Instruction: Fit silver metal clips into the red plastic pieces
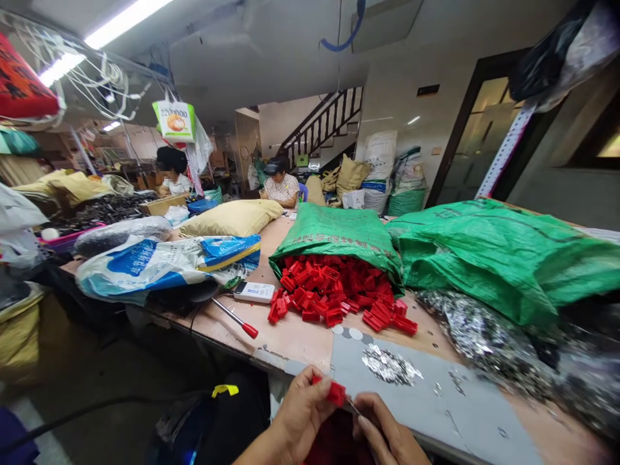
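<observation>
At the table's front edge, my left hand (303,408) is closed round a small red plastic part (335,391), thumb on top. My right hand (382,429) pinches a thin metal piece (353,405) whose tip meets the right end of the red part; its exact kind is too small to tell. Just beyond lies a grey mat (436,403) with a heap of small shiny metal pieces (391,365). Similar red parts (334,290) spill toward me from the mouth of a green woven sack (339,229).
A red-handled rod (237,318) and a white box-shaped item (254,292) lie left of the red parts. Silvery pieces in clear plastic (494,336) and another green sack (508,252) take up the right side. Two people sit farther back.
</observation>
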`<control>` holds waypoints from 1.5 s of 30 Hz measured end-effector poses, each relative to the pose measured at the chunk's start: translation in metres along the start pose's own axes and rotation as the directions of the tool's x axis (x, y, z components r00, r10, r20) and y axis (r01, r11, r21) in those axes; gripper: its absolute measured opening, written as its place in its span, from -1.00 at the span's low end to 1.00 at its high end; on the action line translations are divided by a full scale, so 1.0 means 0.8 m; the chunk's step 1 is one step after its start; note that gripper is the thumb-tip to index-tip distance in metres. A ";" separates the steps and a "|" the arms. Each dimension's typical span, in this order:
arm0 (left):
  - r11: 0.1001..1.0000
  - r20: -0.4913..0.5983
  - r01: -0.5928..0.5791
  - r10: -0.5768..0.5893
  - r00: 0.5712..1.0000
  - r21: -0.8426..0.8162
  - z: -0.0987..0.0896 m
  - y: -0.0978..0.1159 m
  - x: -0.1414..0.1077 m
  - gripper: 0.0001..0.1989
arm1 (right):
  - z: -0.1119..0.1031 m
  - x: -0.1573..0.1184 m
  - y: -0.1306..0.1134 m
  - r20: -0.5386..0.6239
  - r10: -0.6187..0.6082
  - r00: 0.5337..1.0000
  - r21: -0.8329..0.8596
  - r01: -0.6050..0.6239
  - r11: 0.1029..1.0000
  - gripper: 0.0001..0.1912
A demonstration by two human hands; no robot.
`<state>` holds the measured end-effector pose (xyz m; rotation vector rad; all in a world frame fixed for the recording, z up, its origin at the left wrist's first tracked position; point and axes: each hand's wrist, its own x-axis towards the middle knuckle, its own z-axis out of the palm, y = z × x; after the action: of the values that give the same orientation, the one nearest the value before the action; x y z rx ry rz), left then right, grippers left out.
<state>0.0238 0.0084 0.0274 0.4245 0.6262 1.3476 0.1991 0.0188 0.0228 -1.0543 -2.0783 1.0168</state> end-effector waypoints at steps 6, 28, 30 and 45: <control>0.969 -0.045 0.171 -0.182 0.982 -0.177 0.005 0.016 -0.014 -0.94 | -0.009 0.007 -0.051 0.064 0.007 0.998 0.010 -0.008 1.000 -0.56; 0.937 -0.079 0.242 -0.269 0.960 -0.253 0.003 0.015 -0.021 -0.89 | -0.003 0.017 -0.064 0.021 0.038 0.999 0.035 -0.038 0.999 -0.70; 0.931 -0.087 0.249 -0.280 0.956 -0.266 0.006 0.015 -0.021 -0.86 | -0.004 0.017 -0.064 0.011 0.024 1.000 0.008 -0.024 1.000 -0.72; 0.957 -0.054 0.280 -0.285 0.957 -0.081 -0.038 -0.001 -0.020 -0.89 | 0.014 0.034 -0.018 0.088 0.149 0.985 0.247 -0.166 0.955 -0.56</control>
<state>0.0030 -0.0098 0.0065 0.2226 0.6628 1.1095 0.1705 0.0321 0.0333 -1.0777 -1.8757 1.3755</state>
